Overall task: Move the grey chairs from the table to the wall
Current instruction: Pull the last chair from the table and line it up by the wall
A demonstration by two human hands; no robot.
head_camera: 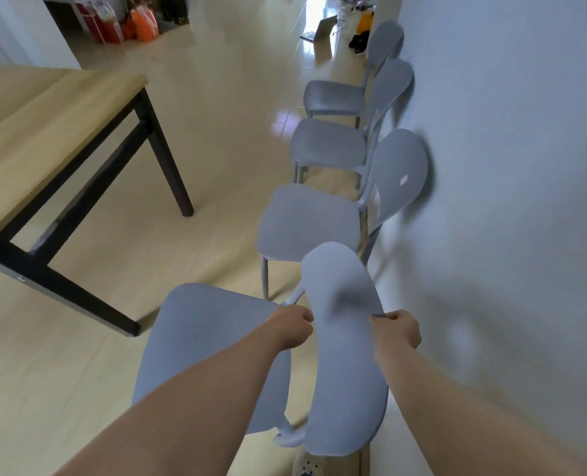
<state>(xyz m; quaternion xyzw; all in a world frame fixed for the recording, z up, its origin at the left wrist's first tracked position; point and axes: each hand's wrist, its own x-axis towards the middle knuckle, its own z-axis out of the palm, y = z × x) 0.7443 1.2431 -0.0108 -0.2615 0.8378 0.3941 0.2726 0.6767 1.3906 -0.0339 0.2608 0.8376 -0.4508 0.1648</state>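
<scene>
A grey plastic chair [209, 352] is right below me, its backrest next to the white wall [512, 201]. My left hand [293, 326] grips the left edge of that backrest and my right hand [396, 329] grips its right edge. Three more grey chairs stand in a row along the wall beyond it: the nearest [309, 221], the middle one [329, 142] and the far one [333, 96], all with backs against the wall. The wooden table [44, 132] with black legs stands to the left.
Pale floor [216, 115] stretches between the table and the chair row. Red and orange bags [140, 24] sit at the far left. A cardboard box [324, 30] and dark items lie by a bright doorway at the far end. A power strip [307, 468] lies by my feet.
</scene>
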